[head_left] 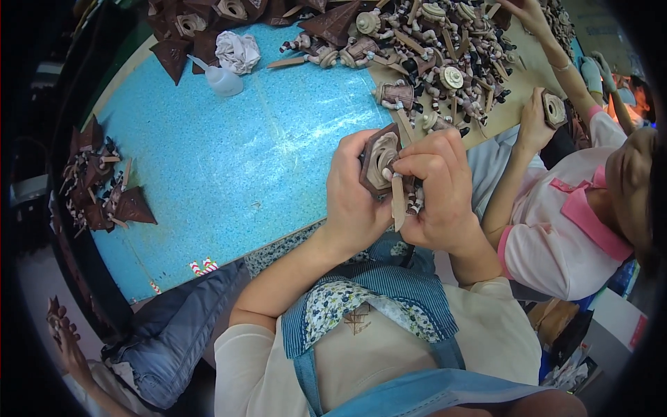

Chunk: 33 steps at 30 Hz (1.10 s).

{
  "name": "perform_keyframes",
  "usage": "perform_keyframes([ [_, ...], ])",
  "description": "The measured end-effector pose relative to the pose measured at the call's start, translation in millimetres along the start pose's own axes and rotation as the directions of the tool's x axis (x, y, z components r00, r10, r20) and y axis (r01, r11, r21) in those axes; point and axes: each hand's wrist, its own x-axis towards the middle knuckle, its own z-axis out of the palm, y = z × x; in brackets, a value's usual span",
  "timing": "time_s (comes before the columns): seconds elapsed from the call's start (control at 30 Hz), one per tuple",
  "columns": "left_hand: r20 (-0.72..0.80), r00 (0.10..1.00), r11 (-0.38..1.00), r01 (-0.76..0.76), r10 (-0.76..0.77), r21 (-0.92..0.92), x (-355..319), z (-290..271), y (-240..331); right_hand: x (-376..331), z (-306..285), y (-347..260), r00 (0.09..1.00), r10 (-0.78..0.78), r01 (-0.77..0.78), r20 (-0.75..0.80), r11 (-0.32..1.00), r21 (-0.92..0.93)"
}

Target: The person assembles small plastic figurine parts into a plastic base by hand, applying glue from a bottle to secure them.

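The left hand (349, 187) is clamped around the side of a brown six-sided piece (381, 161), its pale hollow facing up, in front of the person's chest. The right hand (443, 184) pinches a small figure (417, 200) with a flat wooden strip (398, 203) against the piece's right side; the two probably touch, though the fingers hide the spot. Beyond the hands spreads the blue table (208, 160), with a heap of figures (445, 66) at its far right, a squeeze bottle (224, 82) beside a crumpled tissue (237, 52) at the far side, and a smaller pile (104, 184) at left. At right, a co-worker's hand (533, 126) holds a similar piece (554, 110).
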Motion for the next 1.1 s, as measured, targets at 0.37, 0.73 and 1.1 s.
perform_keyframes([
  [0.37, 0.017, 0.999, 0.999, 0.028, -0.028, -0.031, 6, -2, 2, -2, 5, 3, 0.995, 0.004, -0.004, -0.098, 1.0, -0.001],
  [0.73, 0.202, 0.957, 0.885, 0.274, -0.21, -0.376, 19, -10, 20, -7, 1, 20, 0.702, 0.68, -0.375, 0.211, 0.101, 0.922],
  [1.1, 0.145, 0.961, 0.895, 0.274, -0.237, -0.353, 18, -7, 19, -7, -2, 18, 0.786, 0.615, -0.379, 0.07, 0.388, 0.84],
])
